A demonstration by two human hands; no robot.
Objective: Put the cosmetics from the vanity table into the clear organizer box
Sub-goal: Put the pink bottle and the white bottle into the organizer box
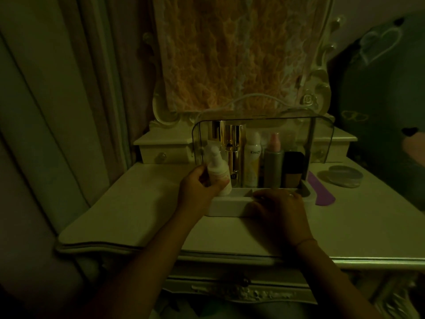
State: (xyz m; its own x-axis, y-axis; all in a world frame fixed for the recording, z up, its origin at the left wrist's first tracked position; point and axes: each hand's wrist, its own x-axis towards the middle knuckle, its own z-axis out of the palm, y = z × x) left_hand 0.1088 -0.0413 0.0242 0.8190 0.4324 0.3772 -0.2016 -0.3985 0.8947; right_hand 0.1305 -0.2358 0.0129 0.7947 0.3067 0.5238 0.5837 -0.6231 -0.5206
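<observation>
Left hand grips pump bottle at organizer box front-left; right hand spread on its tray. Risk: bottle strikes raised lid, toppling upright bottles inside.

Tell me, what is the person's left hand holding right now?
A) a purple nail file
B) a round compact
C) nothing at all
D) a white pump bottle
D: the left hand is wrapped around a white pump bottle at the left end of the clear organizer box, while the purple nail file and the round compact lie untouched on the table to the right.
</observation>
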